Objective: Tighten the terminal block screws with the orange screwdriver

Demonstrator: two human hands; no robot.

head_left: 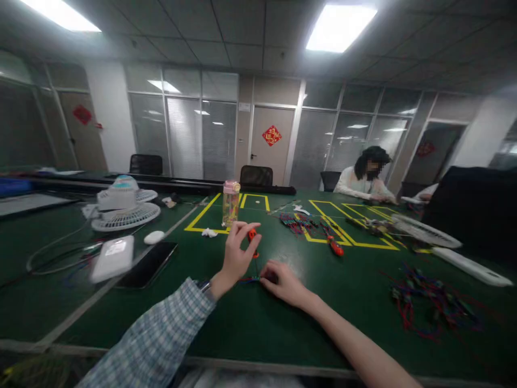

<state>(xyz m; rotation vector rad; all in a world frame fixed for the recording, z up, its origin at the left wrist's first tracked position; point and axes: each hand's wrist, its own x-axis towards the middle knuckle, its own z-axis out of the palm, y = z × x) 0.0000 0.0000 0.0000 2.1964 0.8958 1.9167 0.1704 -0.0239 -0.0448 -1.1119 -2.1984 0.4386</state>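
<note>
An orange and black screwdriver stands upright near the middle of the table. The fingers and thumb of my left hand curl round its handle. Its thin shaft runs down to a small green circuit board with coloured wires lying on the table. My right hand rests on the tabletop, thumb and fingers closed on the board's right edge and covering part of it.
Tangled wired boards lie at right; another bunch lies farther back beside an orange-handled tool. A bottle, phone, white box and fan stand left. A person sits across at right.
</note>
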